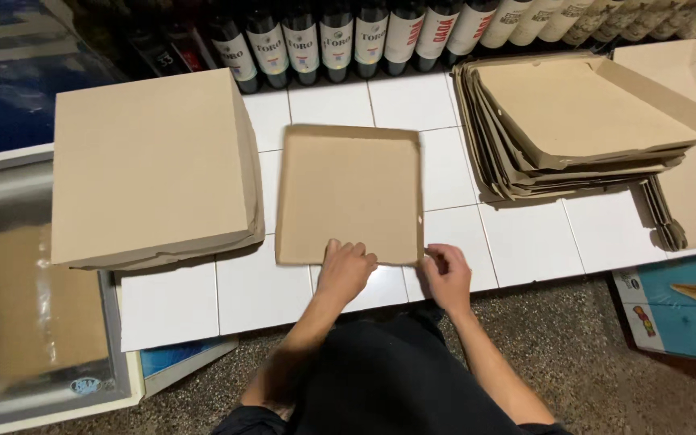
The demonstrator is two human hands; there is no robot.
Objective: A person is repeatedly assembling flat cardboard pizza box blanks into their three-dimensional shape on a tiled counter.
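Note:
A shallow brown cardboard tray (pixel 350 189) with low folded walls lies open on the white tiled counter (pixel 525 242) in the middle of the view. My left hand (pixel 344 270) rests fingers-down on the tray's near edge. My right hand (pixel 447 275) pinches the tray's near right corner, by the side wall. Both forearms reach in from the bottom of the view.
A closed stack of folded cardboard boxes (pixel 151 161) stands on the counter at the left. A pile of flat, unfolded box blanks (pixel 582 121) lies at the right. A row of dark bottles (pixel 340 40) lines the back wall. A glass-topped case (pixel 34 306) sits at the far left.

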